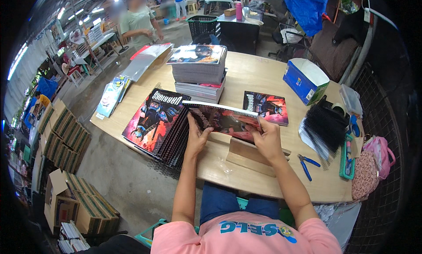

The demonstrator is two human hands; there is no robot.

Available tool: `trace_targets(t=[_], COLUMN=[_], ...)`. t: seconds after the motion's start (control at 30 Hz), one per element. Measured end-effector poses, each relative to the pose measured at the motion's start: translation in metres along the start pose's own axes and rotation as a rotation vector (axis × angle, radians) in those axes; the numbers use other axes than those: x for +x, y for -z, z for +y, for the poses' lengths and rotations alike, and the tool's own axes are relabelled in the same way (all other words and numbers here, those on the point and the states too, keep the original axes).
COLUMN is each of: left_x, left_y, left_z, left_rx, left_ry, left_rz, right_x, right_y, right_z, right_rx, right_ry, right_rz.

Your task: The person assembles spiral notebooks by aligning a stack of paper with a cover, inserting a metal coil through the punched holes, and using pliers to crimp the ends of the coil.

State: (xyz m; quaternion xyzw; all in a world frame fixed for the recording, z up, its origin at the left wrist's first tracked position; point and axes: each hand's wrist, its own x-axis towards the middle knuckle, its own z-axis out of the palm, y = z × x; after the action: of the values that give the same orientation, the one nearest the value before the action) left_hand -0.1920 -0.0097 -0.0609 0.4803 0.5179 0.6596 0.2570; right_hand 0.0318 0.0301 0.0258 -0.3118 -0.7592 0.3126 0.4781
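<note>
Between my hands is a notebook (226,121) with a dark red illustrated cover, tilted up over the table's near half. My left hand (198,136) is closed on its left end, thumb on the near side. My right hand (266,137) grips the right end, thumb pressed on the cover. Just below stands a wooden block (246,154), partly hidden by my right hand. Left of my left hand is a tall stack of spiral-bound notebooks (156,115) with black coils along the side. Beyond my right hand lies another notebook (267,108), cover up.
Stacked unbound books (198,69) stand at the table's far side, beside plastic sheets (145,63). Blue pliers (306,166), black plastic coils (323,126), a blue box (305,82) and a green tray (347,157) are at right. Cartons (90,201) stand on the floor at left.
</note>
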Motion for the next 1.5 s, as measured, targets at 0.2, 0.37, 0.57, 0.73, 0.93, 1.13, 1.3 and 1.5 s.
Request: trace_targets(t=[0.2,0.37,0.57,0.73,0.93,1.13,1.3,1.5], left_x=[-0.003,-0.001,-0.010,-0.055,-0.064,-0.082,-0.069,-0.057], left_y=[-0.001,-0.004,0.006,-0.032,-0.096,-0.130,-0.106,-0.082], left_z=[-0.006,0.004,-0.033,-0.037,-0.021,-0.034,-0.039,-0.024], left_rx=[0.050,-0.095,0.011,0.059,-0.146,-0.098,-0.156,0.181], left_ry=[-0.011,-0.008,-0.017,0.221,-0.103,0.035,0.077,-0.075], left_rz=[-0.023,-0.074,-0.049,-0.192,-0.302,-0.200,-0.061,0.003], right_x=[-0.011,-0.011,-0.010,-0.046,-0.135,-0.162,-0.129,-0.117], right_y=[0.009,0.010,0.004,0.048,0.084,0.085,0.159,0.199], right_z=[-0.005,-0.008,-0.015,0.015,0.111,0.149,0.132,0.190], right_rx=[-0.083,-0.088,-0.204,-0.253,0.471,0.715,-0.261,-1.266], right_ry=[-0.071,0.063,-0.003,-0.077,-0.278,-0.238,-0.339,-0.306], right_rz=[0.002,0.034,-0.088,0.032,0.274,0.225,0.027,0.166])
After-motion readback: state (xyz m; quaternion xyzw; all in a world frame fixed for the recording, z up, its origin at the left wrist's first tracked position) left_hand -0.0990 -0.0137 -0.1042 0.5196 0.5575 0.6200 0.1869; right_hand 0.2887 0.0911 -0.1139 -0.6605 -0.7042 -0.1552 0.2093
